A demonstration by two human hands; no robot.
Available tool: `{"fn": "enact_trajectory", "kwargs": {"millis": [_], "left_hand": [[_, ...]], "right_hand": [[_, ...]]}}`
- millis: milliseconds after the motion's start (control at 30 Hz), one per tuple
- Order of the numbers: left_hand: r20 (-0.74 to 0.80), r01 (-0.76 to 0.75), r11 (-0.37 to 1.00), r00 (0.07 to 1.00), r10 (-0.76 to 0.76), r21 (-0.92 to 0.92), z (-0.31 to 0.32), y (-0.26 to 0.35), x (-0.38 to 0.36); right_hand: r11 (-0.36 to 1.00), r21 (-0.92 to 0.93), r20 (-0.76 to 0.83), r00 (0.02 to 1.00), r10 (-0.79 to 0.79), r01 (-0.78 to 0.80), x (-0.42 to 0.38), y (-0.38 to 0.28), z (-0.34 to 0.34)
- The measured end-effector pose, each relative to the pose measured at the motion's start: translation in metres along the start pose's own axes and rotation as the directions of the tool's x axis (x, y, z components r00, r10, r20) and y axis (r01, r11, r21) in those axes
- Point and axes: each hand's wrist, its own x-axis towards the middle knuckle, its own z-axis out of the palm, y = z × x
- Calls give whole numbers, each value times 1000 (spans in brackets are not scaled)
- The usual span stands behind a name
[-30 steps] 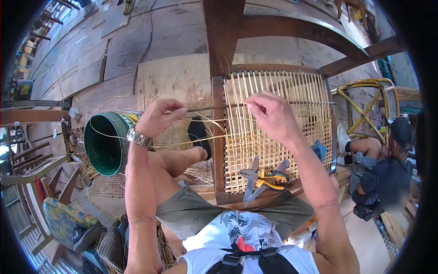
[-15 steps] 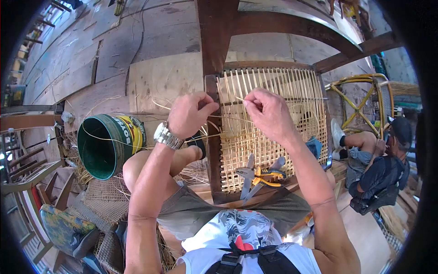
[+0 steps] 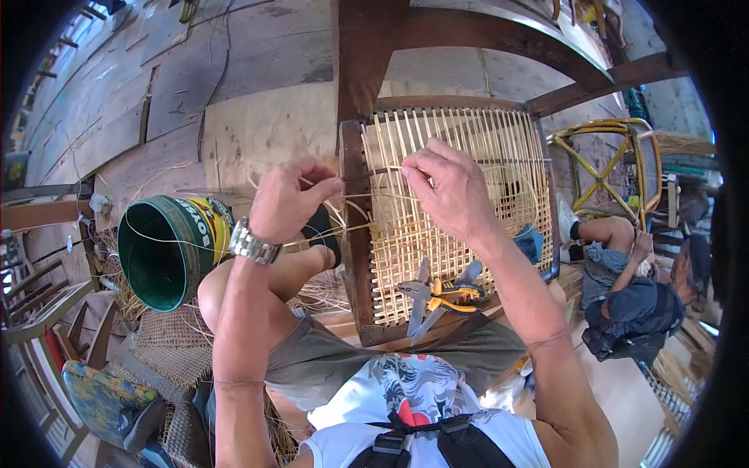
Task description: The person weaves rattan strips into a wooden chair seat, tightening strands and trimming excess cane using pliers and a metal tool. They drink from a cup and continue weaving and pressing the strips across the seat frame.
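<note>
Near side of the cane seat (image 3: 390, 253)'s pretty much woven, far side's only strung one way, a strand (image 3: 392, 168)'s pinched by the right hand (image 3: 452, 193), left hand (image 3: 282, 204)'s grip can't be told.

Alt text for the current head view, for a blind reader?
Left hand and right hand poised at a partly woven cane chair seat, where yellow-handled pliers lie; a green bucket is at left, another person at right.

Shows a brightly lit floor (image 3: 269, 58) of worn, patched wooden boards. Has a yellow chair frame (image 3: 599, 182) with crossed bars at right, and at left wooden frames (image 3: 48, 309) near a patterned cushion (image 3: 101, 394).
</note>
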Motion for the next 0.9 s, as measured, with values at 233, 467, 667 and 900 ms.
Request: {"fn": "enact_trajectory", "kwargs": {"millis": [233, 467, 667, 900], "left_hand": [[-33, -87, 988, 995, 92, 125, 16, 8, 13], [-18, 25, 999, 1000, -25, -28, 17, -9, 11], [86, 129, 936, 991, -107, -328, 18, -35, 22], [163, 143, 948, 982, -99, -285, 13, -31, 19]], "right_hand": [[986, -84, -35, 988, -148, 144, 3, 2, 0], [965, -154, 28, 977, -212, 214, 7, 6, -2], [913, -198, 83, 934, -347, 357, 20, 9, 4], [943, -138, 46, 953, -299, 302, 25, 18, -20]]}}
